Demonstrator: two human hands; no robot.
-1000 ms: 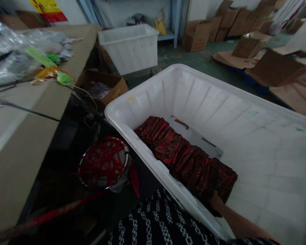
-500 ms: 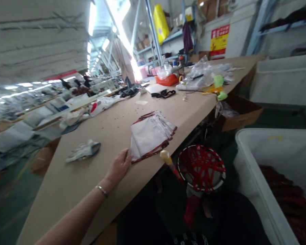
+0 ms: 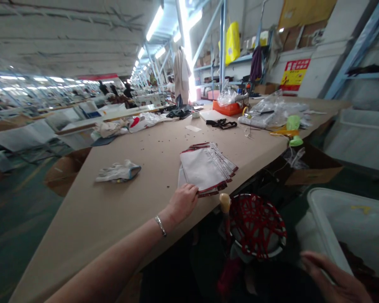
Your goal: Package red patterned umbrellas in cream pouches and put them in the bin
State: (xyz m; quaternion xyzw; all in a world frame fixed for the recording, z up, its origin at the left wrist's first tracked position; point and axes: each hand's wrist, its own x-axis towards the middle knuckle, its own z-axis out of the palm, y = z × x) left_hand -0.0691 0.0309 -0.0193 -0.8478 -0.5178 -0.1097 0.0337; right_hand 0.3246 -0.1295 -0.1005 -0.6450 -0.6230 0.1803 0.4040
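A fanned stack of white fabric pieces [image 3: 202, 166] with dark red edging lies on the brown-covered table [image 3: 158, 168]. At its near corner, my left hand [image 3: 183, 203] has its fingers closed on the edge of the pieces. My right hand [image 3: 334, 275] is low at the right, beside the white bin, slightly blurred; its fingers are stretched out and nothing shows in them. A white work glove [image 3: 118, 171] rests on the table left of the stack. Below the table edge is a round hoop [image 3: 257, 225] criss-crossed with red strips, with a pale-tipped handle [image 3: 225, 203] beside it.
A white bin [image 3: 360, 210] holding dark reddish cloth stands at the right. Beyond it is an open cardboard box [image 3: 312, 170]. Toward the table's far end lie clear plastic bags [image 3: 274, 113], an orange tray [image 3: 228, 107] and black straps [image 3: 221, 123].
The view has swung left and steadied, so the table appears farther right. My right hand has come into view at the lower right. My left hand remains at the stack's near corner.
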